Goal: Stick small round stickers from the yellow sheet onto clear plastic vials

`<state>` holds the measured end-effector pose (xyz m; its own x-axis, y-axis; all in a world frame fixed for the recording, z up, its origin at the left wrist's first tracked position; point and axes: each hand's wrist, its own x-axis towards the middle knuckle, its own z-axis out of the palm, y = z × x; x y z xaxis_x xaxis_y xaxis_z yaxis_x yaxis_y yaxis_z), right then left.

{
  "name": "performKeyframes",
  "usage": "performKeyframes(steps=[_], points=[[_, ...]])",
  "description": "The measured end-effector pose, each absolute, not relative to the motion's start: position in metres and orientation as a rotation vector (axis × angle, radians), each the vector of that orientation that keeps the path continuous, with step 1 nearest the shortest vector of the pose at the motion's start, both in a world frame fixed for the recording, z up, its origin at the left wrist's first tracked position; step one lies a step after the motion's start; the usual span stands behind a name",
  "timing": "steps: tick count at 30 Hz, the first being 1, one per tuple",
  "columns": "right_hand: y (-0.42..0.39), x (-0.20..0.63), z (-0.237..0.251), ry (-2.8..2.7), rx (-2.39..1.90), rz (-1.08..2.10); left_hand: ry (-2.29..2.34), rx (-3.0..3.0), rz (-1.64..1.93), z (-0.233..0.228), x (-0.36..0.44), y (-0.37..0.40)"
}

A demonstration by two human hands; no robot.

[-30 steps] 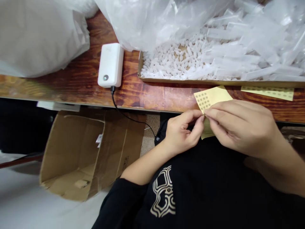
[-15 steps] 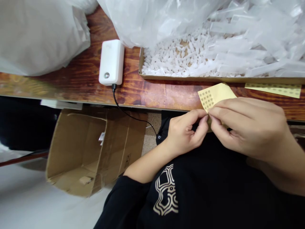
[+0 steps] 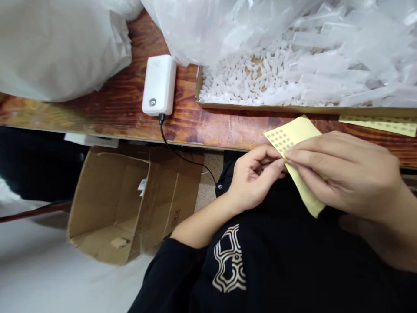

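Observation:
My right hand (image 3: 345, 174) holds a yellow sticker sheet (image 3: 295, 134) printed with rows of small dots, over my lap at the table's near edge. My left hand (image 3: 256, 176) has its fingers curled, and its thumb and forefinger pinch at the sheet's edge where the two hands meet. What sits between those fingertips is too small to make out. The lower corner of the sheet sticks out below my right hand's fingers.
A shallow cardboard tray (image 3: 260, 105) of small white plastic pieces sits on the wooden table (image 3: 107, 108), with clear plastic bags (image 3: 342, 52) heaped over it. A white power bank (image 3: 159, 85) with a black cable, a second yellow sheet (image 3: 381, 124), a white bag (image 3: 58, 48) and an open cardboard box (image 3: 130, 204) on the floor.
The yellow sheet has turned and slid down, so its lower corner now shows below my right hand. Both hands stay together at the sheet's edge. The view shifted slightly.

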<state>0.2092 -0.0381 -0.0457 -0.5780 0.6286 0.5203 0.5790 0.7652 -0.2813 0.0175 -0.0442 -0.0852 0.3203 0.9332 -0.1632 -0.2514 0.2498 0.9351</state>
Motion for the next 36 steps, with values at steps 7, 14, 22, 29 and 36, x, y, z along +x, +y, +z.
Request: performKeyframes(steps=[7,14,22,29,36], points=[[-0.039,0.222,-0.068,-2.405,-0.815,0.236,0.904,0.576,0.744,-0.097,0.017,-0.045],[-0.037,0.232,-0.076,-2.428,-1.110,-0.210,1.023,0.555,0.740,-0.098,0.019,-0.046],[-0.014,0.242,-0.090,-2.491,-1.031,-0.217,1.089,0.602,0.819,-0.102,0.025,-0.045],[0.004,0.261,-0.097,-2.457,-0.929,-0.003,1.088,0.373,0.711,-0.097,0.033,-0.044],[-0.034,0.238,-0.070,-2.365,-0.982,0.195,1.036,0.237,0.648,-0.093,0.034,-0.042]])
